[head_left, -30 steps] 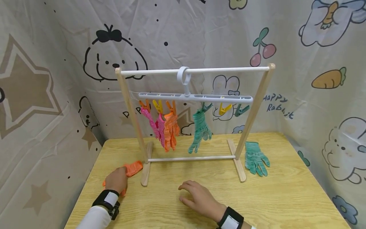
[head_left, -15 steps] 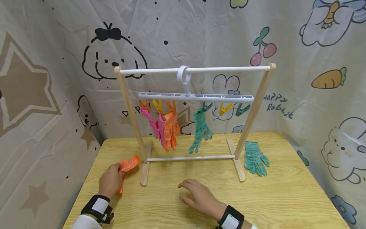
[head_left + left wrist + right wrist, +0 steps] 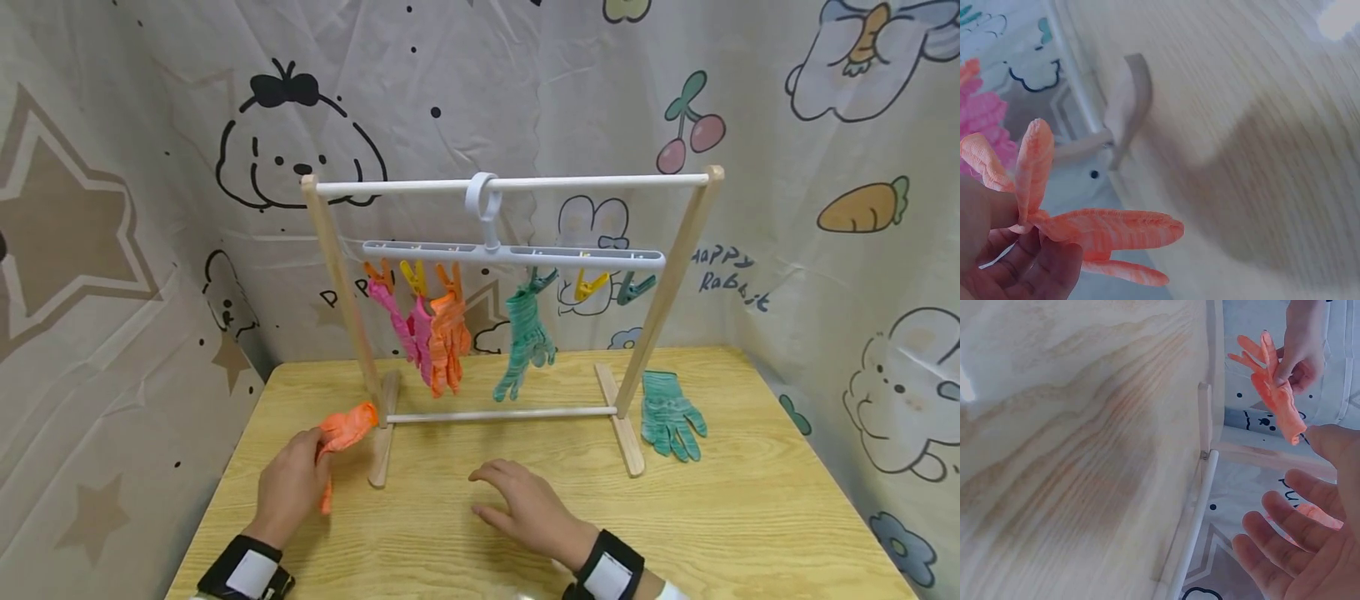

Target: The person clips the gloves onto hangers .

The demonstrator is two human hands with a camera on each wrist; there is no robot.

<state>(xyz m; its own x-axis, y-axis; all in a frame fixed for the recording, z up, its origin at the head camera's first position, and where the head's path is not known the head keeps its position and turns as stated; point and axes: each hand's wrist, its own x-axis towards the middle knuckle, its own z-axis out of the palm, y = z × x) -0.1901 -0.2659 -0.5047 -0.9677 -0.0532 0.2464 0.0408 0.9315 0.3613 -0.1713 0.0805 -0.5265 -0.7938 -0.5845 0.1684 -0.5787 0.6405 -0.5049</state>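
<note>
My left hand (image 3: pixel 291 483) pinches an orange knit glove (image 3: pixel 348 427) near the left foot of the drying rack. In the left wrist view the glove's fingers (image 3: pixel 1116 228) splay out past my thumb and fingertips. The right wrist view shows the glove lifted off the table, its cuff toward the rack. My right hand (image 3: pixel 528 510) is held over the table in front of the rack, fingers relaxed and holding nothing. From the clip hanger (image 3: pixel 577 259) hang pink gloves (image 3: pixel 420 337), an orange glove (image 3: pixel 448 342) and a green glove (image 3: pixel 525 342).
A wooden rack with a white top rod (image 3: pixel 600 181) and lower rod (image 3: pixel 502 415) stands on the table (image 3: pixel 450 550). A yellow clip (image 3: pixel 591 286) and a teal clip (image 3: pixel 636 288) hang with no glove. Another green glove (image 3: pixel 671 417) lies right of the rack.
My left hand has picked up the orange glove from the table, drawing back slightly and then moving a little right toward the rack. My right hand has barely moved.
</note>
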